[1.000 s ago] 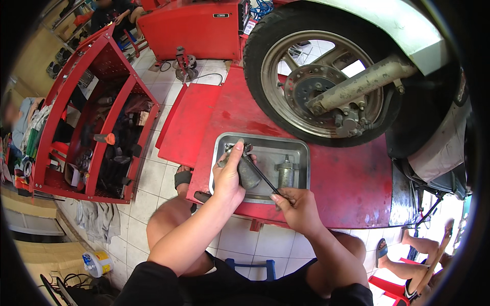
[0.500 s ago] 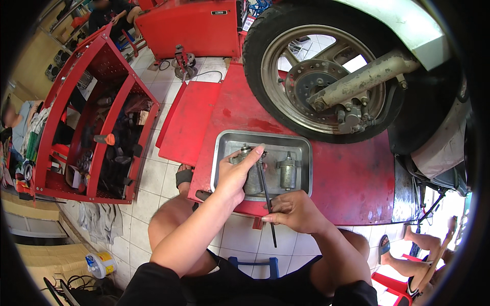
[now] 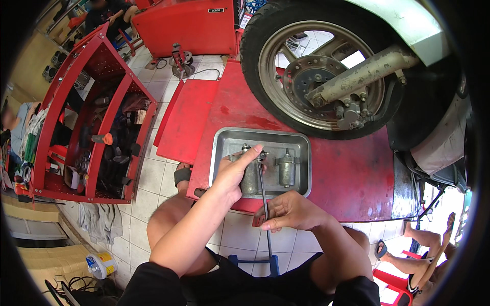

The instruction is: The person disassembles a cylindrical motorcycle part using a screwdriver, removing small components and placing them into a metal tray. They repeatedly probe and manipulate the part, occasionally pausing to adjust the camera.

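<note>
A tiled workshop floor surrounds a low red bench. A motorbike's front wheel stands beyond the hands, up and to the right; a red shelf unit is well apart to their left.

Under the left hand is a shallow metal tray on the bench. That hand is wrapped around a worn metal cylinder, upper end away from the wearer, in or just above the tray; whether it touches the bottom cannot be told. A second cylinder lies in the tray, just right of the left hand.

The right hand, nearer the wearer, loosely pinches a thin dark rod between thumb and bent fingers. 1 second ago the rod slanted toward the right, gripped near its end; now it runs nearly straight toward the wearer — well past the fingers. It roughly follows the cylinder's length, so the left hand seems to steady while the right handles the rod.
</note>
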{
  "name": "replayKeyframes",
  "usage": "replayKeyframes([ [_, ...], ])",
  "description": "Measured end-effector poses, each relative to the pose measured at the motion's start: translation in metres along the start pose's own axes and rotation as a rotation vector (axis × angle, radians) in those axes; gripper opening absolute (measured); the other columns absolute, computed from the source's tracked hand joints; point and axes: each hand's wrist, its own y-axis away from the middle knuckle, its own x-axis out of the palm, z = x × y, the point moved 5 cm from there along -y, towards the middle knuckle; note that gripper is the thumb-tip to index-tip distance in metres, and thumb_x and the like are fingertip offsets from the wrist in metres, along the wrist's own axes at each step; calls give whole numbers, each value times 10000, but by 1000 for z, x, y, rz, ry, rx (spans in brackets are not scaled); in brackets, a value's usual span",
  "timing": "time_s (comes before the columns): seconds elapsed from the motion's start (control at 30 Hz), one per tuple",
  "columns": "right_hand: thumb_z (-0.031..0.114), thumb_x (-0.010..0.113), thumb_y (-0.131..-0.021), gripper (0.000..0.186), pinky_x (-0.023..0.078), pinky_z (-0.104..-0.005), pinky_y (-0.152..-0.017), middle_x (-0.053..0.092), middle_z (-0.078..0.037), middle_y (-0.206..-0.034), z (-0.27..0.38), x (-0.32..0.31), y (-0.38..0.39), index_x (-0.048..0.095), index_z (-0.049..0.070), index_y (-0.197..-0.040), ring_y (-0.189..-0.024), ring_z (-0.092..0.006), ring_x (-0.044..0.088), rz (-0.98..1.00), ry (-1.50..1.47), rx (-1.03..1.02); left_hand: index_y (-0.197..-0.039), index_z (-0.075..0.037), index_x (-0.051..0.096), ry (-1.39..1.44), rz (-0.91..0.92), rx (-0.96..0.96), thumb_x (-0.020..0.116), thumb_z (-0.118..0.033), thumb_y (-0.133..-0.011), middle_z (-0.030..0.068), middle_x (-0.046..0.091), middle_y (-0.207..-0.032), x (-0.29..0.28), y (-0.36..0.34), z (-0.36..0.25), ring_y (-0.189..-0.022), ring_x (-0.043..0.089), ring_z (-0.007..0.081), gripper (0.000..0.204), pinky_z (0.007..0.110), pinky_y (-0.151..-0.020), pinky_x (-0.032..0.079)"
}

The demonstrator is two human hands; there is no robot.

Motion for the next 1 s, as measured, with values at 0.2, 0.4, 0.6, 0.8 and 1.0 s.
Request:
replayKeyframes([
  [0.2, 165, 722, -909, 348, 545, -298, -780, 723, -89, -914, -2, 9, -3, 601, -50, -1154, -912, -151, 678, -43, -291, -95, -1036, -14, 650, 21, -15, -6, 824, -247, -822, 94, 690, -902, -1, 0, -2, -716, 661, 184, 361, 323, -651, 553],
  [0.4, 172, 716, -912, 348, 545, -300, -799, 708, -124, -1033, 1, 0, 1, 605, -54, -1153, -941, -151, 668, -11, -76, 9, -1043, -14, 647, 24, -9, -20, 824, -261, -823, 95, 689, -905, -2, 2, 0, -722, 662, 186, 375, 321, -658, 554],
  [0.6, 139, 731, -896, 332, 557, -290, -748, 709, -97, -923, -2, 3, -6, 615, -53, -1141, -813, -148, 677, -63, -139, -186, -1043, -16, 644, 26, -15, -28, 817, -276, -829, 96, 689, -905, -3, 0, -1, -720, 661, 186, 379, 321, -659, 553],
  [0.8, 152, 722, -911, 303, 534, -277, -792, 690, -73, -928, -3, 1, -1, 629, -57, -1110, -875, -124, 653, -50, -159, -8, -1048, -19, 639, 7, -13, -35, 819, -290, -827, 101, 689, -902, -2, 1, 0, -714, 658, 184, 394, 321, -653, 553],
  [1.0, 132, 721, -903, 356, 555, -294, -746, 702, -108, -958, 1, 1, -3, 586, -84, -1152, -909, -146, 680, -74, -73, -126, -1048, -8, 633, 24, -31, -57, 820, -295, -826, 105, 687, -893, -2, 2, 0, -713, 661, 181, 408, 321, -655, 558],
])
